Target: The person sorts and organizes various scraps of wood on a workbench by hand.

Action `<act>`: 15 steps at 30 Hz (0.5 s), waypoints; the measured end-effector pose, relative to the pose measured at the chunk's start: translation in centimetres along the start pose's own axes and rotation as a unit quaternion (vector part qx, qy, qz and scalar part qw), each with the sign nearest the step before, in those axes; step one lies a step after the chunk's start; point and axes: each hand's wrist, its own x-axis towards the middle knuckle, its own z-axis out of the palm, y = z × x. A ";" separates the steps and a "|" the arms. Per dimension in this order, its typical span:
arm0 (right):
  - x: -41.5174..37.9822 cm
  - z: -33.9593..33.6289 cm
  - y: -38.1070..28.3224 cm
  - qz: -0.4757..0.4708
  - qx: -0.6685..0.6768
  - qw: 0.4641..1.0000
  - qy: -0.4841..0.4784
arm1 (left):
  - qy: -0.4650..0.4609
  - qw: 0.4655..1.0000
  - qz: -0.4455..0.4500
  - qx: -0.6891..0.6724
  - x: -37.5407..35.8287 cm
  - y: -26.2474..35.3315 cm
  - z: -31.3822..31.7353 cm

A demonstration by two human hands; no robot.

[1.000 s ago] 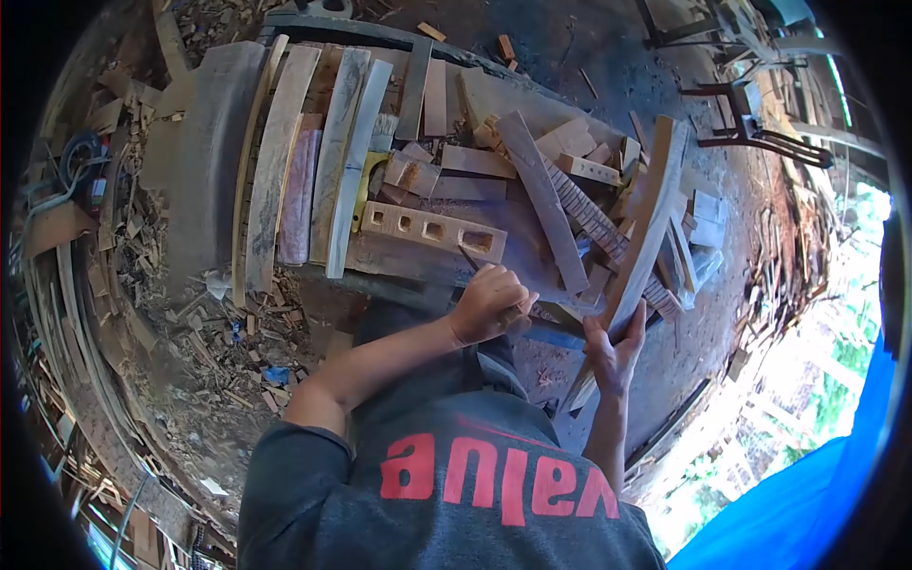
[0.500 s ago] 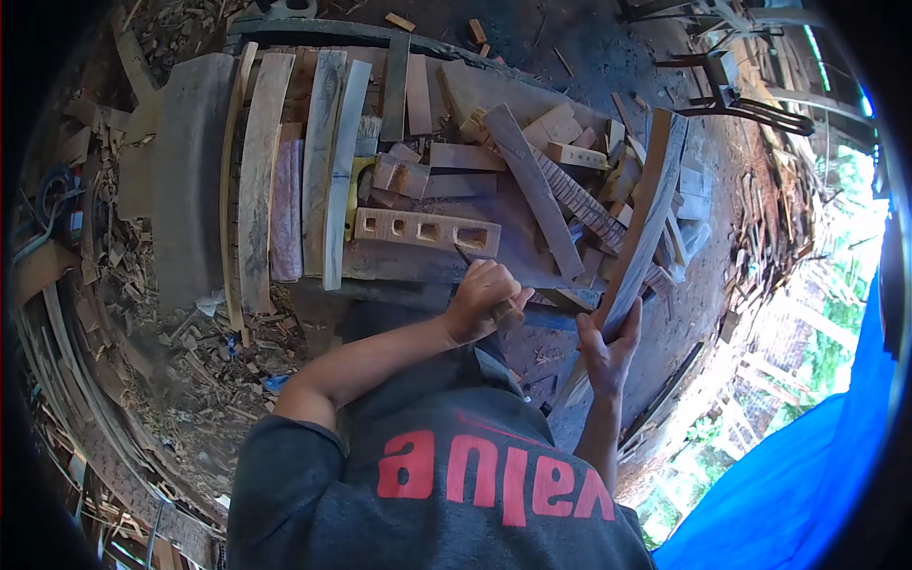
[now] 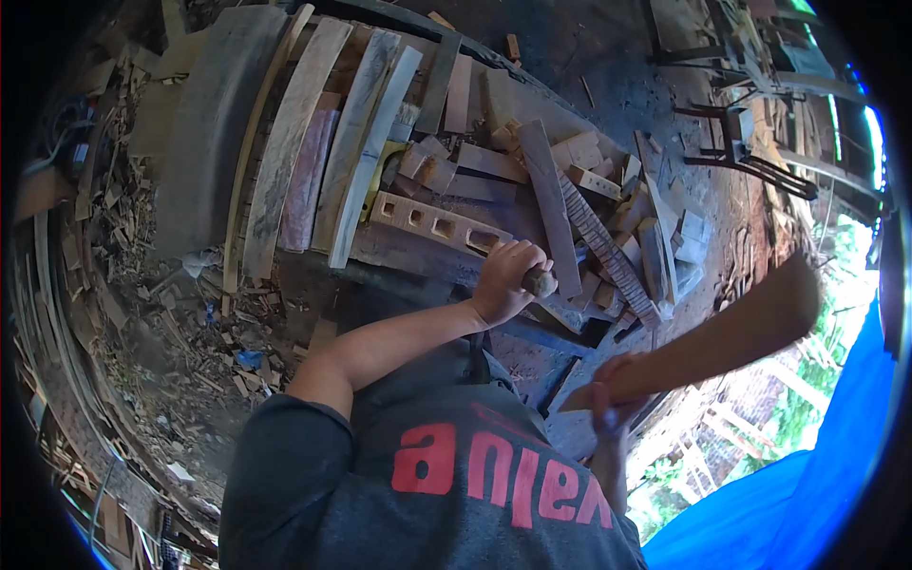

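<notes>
My left hand (image 3: pixel 511 282) is closed round the wooden handle (image 3: pixel 540 282) of a chisel, its fist at the right end of a wooden block (image 3: pixel 427 220). Several square and rectangular holes run along that block; the hand covers part of the end nearest it. In the earlier frame a thin blade shows between the fist and the last hole; now my fingers hide it. My right hand (image 3: pixel 613 394) grips a long wooden bat-like board (image 3: pixel 717 332) near its narrow end. The board's wide end points out to the right, clear of the block.
Long planks (image 3: pixel 294 147) lie side by side across the bench on the left. Wood offcuts (image 3: pixel 575 152) and a ridged strip (image 3: pixel 608 233) are heaped to the right. Wood scraps (image 3: pixel 252 361) litter the floor. A blue tarp (image 3: pixel 807 475) hangs at lower right.
The board in my right hand has swung from upright beside the offcuts outward and down to the right. My left fist stays at the block's end; the whole view has shifted and turned slightly.
</notes>
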 end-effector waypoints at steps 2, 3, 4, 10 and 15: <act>-0.5 0.7 2.6 -0.106 -0.019 0.993 -0.043 | 0.009 1.000 0.001 -0.005 0.0 0.1 0.0; 0.2 1.2 1.9 0.023 -0.130 0.988 -0.086 | 0.007 1.000 -0.004 0.004 -0.3 0.2 0.1; 0.9 1.5 1.4 0.149 -0.237 0.952 -0.126 | 0.005 1.000 -0.007 0.014 -0.2 0.0 0.1; -0.1 0.7 1.7 0.074 -0.081 0.994 0.005 | 0.016 1.000 -0.001 -0.012 0.1 -0.1 0.0; 2.0 2.3 0.4 0.133 -0.233 0.960 -0.084 | -0.008 1.000 0.014 -0.025 -0.4 -0.7 -0.5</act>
